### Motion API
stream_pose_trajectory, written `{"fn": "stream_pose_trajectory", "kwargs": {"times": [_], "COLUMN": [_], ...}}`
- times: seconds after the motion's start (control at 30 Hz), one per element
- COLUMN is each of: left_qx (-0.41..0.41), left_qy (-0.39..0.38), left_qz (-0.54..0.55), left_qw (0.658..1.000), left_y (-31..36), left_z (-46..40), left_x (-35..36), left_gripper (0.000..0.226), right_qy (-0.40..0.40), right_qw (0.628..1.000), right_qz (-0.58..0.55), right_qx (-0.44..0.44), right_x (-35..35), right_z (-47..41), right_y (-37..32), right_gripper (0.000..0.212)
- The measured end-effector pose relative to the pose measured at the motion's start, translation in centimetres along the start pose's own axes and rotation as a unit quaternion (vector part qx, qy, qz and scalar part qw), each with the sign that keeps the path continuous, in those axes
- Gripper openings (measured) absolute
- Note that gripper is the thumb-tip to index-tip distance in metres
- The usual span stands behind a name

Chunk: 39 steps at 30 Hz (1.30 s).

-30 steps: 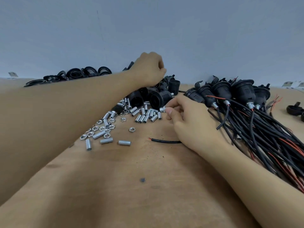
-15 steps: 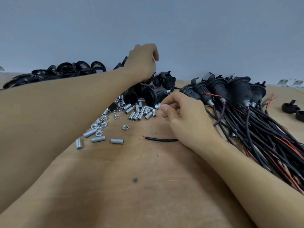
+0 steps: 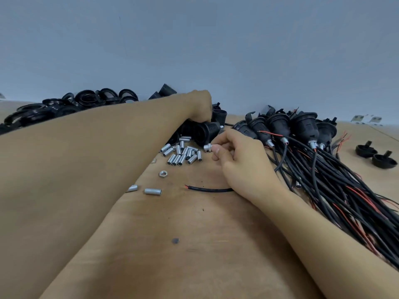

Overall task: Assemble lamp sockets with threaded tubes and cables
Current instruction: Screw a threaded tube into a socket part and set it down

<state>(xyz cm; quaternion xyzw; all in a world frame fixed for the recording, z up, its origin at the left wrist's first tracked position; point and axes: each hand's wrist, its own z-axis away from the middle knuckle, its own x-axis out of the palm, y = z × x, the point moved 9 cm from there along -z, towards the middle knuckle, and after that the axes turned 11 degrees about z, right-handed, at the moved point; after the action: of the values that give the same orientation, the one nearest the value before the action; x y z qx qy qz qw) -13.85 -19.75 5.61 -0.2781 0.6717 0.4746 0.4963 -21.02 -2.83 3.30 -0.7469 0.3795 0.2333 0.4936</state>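
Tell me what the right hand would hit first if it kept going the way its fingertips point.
The right hand, pinching a threaded tube, points left and slightly away. First in line looks to be the black socket under the left hand, or the loose tubes if it runs lower; depth is unclear.

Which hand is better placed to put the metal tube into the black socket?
The right hand: it already pinches a tube beside the socket, which the left hand grips.
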Motion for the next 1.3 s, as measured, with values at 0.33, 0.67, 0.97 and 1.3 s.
{"fn": "stream_pose_trajectory", "kwargs": {"times": [0.33,0.67,0.97,1.3], "left_qx": [0.008,0.033,0.068,0.111], "left_qy": [0.202,0.09,0.08,0.156], "left_qz": [0.142,0.673,0.705,0.605], "left_qw": [0.969,0.734,0.701,0.772], "left_y": [-2.5,-2.9,-3.7,-3.7], "left_z": [1.5,16.5,19.5,20.0], "left_x": [-4.1,-1.4,0.6,-1.3], "left_gripper": [0.032,0.041,0.035,0.026], "right_qy": [0.014,0.057,0.011,0.025], "right_qw": [1.0,0.991,0.981,0.979], "right_qz": [-0.003,-0.108,-0.132,-0.099], "right_qx": [0.007,-0.05,-0.14,-0.176], "right_x": [-0.2,-1.3,-0.9,-1.6], "right_z": [-0.2,0.3,1.6,2.0], "right_y": [0.2,-1.8,-4.3,-4.7], "right_gripper": [0.011,0.007,0.008,0.006]}}
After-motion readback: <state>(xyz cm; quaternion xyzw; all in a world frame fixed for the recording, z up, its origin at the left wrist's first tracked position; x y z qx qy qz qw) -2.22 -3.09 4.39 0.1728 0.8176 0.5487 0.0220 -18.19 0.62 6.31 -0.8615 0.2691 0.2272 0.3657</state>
